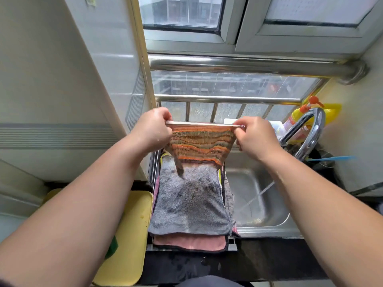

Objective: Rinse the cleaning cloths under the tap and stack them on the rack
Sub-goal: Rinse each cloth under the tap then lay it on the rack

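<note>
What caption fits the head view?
Left hand and right hand hold a striped orange-grey cloth taut above a grey towel on the rack.

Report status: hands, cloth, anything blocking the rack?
Left hand and right hand pinch top corners of striped cloth, held above rack. Grey cloth tops the stack there. Path down looks clear.

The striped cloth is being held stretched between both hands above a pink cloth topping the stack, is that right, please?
Not quite: the head view shows the striped cloth stretched between the left hand and right hand, but a grey cloth lies topmost below it, with the pink cloth beneath.
</note>
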